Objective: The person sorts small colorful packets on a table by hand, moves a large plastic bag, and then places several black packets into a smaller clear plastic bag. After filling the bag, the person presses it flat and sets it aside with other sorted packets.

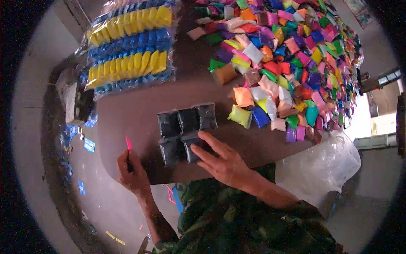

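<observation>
On the brown worktop (139, 106), the right hand (222, 161), fingers spread, presses six small black powder packets (186, 131); the left hand (133, 173) pinches a thin red strip (128, 144) at nine o'clock, probably for bundling them next.

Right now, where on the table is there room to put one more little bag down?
Bare brown table lies between the black packets and the yellow-and-blue bundles. Another strip runs past the right hand, below the colourful pile. That pile is crowded.

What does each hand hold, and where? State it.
Left hand grips a thin pink strip by its lower end. Right hand holds nothing; its fingers rest flat on the black packets.
</observation>
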{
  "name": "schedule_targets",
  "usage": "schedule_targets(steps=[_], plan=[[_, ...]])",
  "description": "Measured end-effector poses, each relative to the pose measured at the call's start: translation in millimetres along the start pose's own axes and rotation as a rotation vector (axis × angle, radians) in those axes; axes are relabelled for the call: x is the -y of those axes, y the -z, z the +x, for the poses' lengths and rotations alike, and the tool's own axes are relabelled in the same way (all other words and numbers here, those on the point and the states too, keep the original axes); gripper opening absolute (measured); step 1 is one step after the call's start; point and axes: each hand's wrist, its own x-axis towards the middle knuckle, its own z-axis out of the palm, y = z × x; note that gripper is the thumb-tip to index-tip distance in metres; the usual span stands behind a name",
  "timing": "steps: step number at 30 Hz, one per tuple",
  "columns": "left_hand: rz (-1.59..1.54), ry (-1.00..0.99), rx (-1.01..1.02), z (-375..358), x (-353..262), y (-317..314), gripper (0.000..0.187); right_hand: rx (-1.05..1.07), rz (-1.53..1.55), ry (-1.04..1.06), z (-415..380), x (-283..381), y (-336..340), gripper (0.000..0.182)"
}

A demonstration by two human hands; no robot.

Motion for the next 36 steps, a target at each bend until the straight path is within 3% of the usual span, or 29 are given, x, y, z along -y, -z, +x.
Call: schedule_targets(steps=[3,8,11,18,22,29,32,34,36], plan=[[0.03,0.038,0.054,1,5,5,0.013,0.0,0.066,-0.115,-4,6,-3,0.055],[0.055,0.012,0.074,1,14,3,0.014,-0.088,-0.061,-0.096,-18,6,-8,0.058],[0.025,-0.188,0.022,-1,11,1,0.011,-0.129,-0.136,-0.125,-19,7,-11,0.059],[-0.074,-0.187,0.288,-21,-44,-2,0.011,-0.145,-0.16,-0.145,-16,11,-13,0.056],[-0.14,-0.228,0.271,-23,-53,-15,0.008,-0.122,-0.113,-0.16,-14,7,-12,0.055],[-0.116,-0.179,0.267,-26,-38,-17,0.009,-0.141,-0.141,-0.12,-23,1,-31,0.054],[-0.374,-0.026,0.26,-38,-16,-23,0.011,-0.135,-0.158,-0.12,-24,5,-21,0.063],[-0.171,-0.276,0.191,-38,2,-25,0.018,-0.103,-0.155,-0.132,-24,6,-21,0.066],[-0.294,-0.048,0.267,-36,-15,-21,0.026,-0.172,-0.124,-0.095,-25,0,-26,0.065]])
